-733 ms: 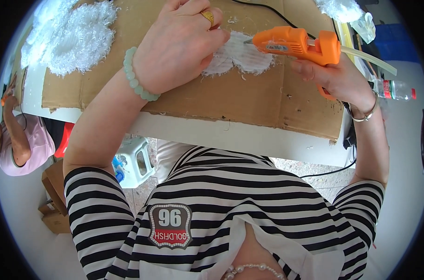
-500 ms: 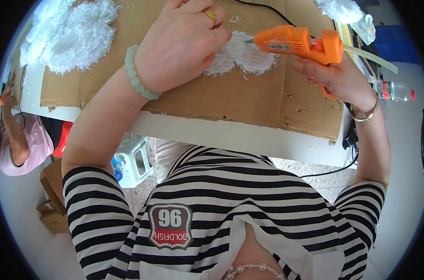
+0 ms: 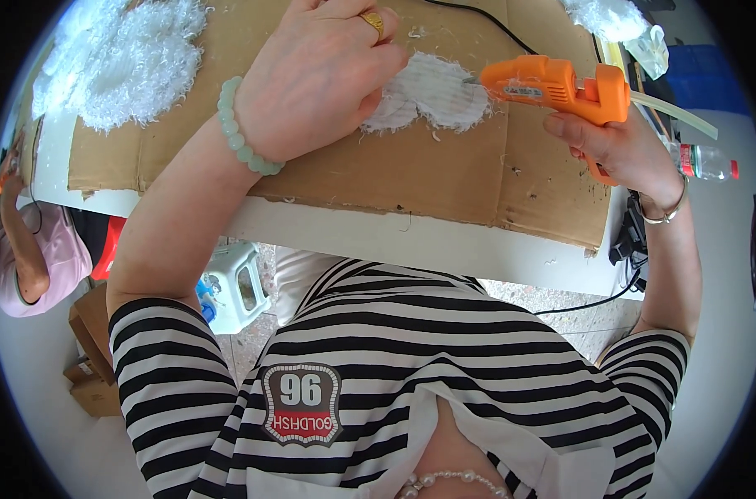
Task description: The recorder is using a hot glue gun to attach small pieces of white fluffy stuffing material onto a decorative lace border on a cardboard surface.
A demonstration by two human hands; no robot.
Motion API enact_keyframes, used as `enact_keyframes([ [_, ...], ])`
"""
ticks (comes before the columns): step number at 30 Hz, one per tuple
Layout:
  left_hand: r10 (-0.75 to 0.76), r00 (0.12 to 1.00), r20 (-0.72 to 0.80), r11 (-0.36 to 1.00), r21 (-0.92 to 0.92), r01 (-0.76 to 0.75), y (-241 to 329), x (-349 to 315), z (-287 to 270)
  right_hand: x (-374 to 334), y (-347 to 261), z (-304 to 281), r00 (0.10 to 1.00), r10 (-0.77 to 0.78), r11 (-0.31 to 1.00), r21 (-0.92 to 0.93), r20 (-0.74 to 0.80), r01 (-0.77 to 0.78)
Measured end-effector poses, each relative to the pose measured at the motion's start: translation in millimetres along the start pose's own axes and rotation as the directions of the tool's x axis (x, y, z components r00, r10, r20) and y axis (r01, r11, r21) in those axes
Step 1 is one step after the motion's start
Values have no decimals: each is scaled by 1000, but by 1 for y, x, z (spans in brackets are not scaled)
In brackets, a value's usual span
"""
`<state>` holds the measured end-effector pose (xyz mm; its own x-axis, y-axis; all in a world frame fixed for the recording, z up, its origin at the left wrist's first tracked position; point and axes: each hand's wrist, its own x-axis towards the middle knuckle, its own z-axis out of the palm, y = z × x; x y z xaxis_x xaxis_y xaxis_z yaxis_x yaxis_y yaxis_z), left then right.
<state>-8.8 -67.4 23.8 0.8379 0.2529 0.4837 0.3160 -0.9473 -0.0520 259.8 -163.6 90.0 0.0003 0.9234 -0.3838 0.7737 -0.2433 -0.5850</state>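
My right hand (image 3: 623,154) is wrapped round the handle of an orange hot glue gun (image 3: 531,83), with a pale glue stick (image 3: 673,112) sticking out of its back. Its nozzle points left, at the right part of a flat white fuzzy fabric piece (image 3: 444,90) lying on the cardboard. Over the left end of that piece is my left hand (image 3: 324,83), its fingers curled together. The fingertips are hidden behind the hand and cut off by the top edge, so what they pinch does not show.
Brown cardboard (image 3: 378,187) covers most of the white table (image 3: 378,241). White fluffy pieces (image 3: 137,66) are heaped at the left. A black cord (image 3: 486,17) runs behind the glue gun. A plastic bottle (image 3: 710,162) is at the right; another person (image 3: 41,249) sits far left.
My right hand and the glue gun have moved right and slightly toward me, drawing the nozzle toward the piece's right edge. My left hand has shifted only slightly left.
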Motion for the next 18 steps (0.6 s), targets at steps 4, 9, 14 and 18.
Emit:
enact_keyframes([
  [4,9,1000,2,1000,12,-10,-2,0,1,1,-2,1,1000,-18,999,28,-8,18],
  [9,7,1000,13,1000,14,-7,-2,2,-1,6,-2,3,999,-34,996,86,31,32],
  [14,10,1000,14,1000,13,-11,-2,1,-1,9,-2,8,995,-104,992,67,3,103],
  [18,5,1000,-2,1000,-2,-5,-2,1,1,8,-6,4,997,-75,997,4,25,75],
])
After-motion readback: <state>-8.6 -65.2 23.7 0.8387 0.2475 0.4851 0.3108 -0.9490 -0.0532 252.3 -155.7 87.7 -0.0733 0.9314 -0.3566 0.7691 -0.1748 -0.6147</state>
